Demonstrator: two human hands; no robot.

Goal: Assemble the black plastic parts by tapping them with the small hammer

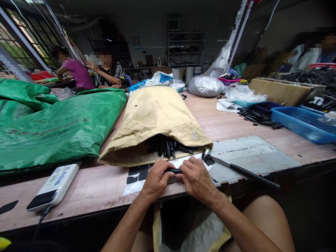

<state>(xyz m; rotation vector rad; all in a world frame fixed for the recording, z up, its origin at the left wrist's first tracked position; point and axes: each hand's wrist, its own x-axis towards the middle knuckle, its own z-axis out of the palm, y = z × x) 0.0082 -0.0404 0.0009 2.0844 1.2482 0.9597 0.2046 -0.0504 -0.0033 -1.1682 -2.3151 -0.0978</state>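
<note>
Between my two hands, at the table's front edge, lies a slim black rod-shaped part. My left hand is closed around its left end, and my right hand pinches its right end. Just beyond them a tan sack lies with its mouth towards me, and several black parts show inside. Under and beside my left hand is a white sheet with black stickers. A hammer rests to the right of my right hand, partly on a grey board.
Left are a green sack and a white power bank with a cable. Right are a blue tray, loose black parts and a cardboard box. An open bag hangs below the edge. Other people sit further back.
</note>
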